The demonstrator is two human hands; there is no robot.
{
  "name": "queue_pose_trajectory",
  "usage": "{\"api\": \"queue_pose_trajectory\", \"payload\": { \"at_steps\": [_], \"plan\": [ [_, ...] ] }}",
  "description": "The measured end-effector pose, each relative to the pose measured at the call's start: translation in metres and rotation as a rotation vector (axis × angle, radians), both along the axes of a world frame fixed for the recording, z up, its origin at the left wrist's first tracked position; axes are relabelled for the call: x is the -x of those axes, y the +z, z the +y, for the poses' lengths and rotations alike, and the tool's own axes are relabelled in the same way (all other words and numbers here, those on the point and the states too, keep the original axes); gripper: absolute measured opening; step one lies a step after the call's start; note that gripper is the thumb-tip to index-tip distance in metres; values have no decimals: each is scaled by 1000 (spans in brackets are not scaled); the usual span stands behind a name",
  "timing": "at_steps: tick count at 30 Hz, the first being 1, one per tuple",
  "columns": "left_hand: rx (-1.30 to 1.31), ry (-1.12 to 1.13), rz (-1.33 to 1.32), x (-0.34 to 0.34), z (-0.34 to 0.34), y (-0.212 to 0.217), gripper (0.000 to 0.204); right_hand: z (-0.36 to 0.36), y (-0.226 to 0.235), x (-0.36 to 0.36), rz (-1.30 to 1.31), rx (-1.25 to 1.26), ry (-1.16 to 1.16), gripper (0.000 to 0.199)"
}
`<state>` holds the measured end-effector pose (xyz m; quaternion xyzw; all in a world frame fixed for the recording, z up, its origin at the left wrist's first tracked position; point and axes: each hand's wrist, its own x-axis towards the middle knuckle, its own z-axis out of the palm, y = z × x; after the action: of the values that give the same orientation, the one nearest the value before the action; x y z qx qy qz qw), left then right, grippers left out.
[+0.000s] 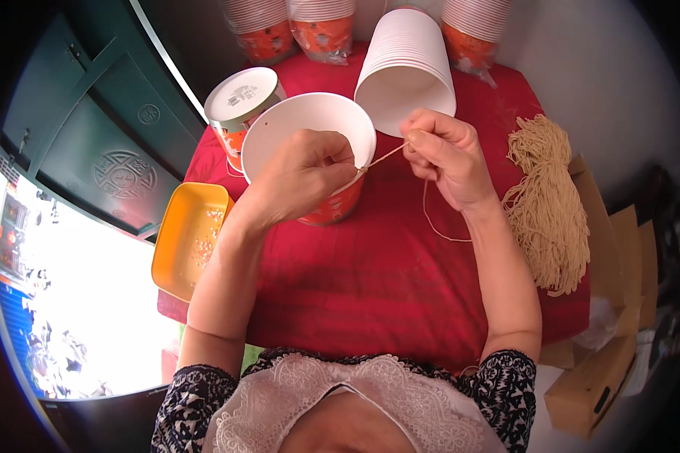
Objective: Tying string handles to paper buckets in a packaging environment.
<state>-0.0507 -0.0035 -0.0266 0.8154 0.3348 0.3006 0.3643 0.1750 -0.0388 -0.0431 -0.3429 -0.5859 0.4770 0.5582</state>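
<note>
A thin beige string (387, 155) is stretched between my two hands over the front right rim of an open paper bucket (332, 214), white inside and orange outside. My left hand (307, 170) is closed on one part of the string, in front of the bucket's mouth. To the right and a little higher, my right hand (447, 157) pinches the string between thumb and fingers. From that hand a loose length hangs in a curve down to the red cloth. What lies deep inside the bucket is hidden behind my left hand.
A lidded bucket (242, 95) stands at the back left, above a yellow tub (172, 260) holding small bits. White stacked buckets (405, 83) lie on their side behind. A beige string bundle (549, 204) lies at the right edge of the red-covered table (370, 287). Cardboard (593, 377) is beyond.
</note>
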Motion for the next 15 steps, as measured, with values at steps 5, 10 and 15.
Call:
{"api": "queue_pose_trajectory", "payload": {
  "at_steps": [5,10,15],
  "plan": [
    [82,9,-7,-1,2,0,20,1,-6,14,253,0,248,21],
    [136,2,-64,0,1,0,20,-1,-8,18,252,76,239,21],
    [113,-24,-150,-3,-1,-1,12,1,-17,21,209,150,157,21]
  ]
}}
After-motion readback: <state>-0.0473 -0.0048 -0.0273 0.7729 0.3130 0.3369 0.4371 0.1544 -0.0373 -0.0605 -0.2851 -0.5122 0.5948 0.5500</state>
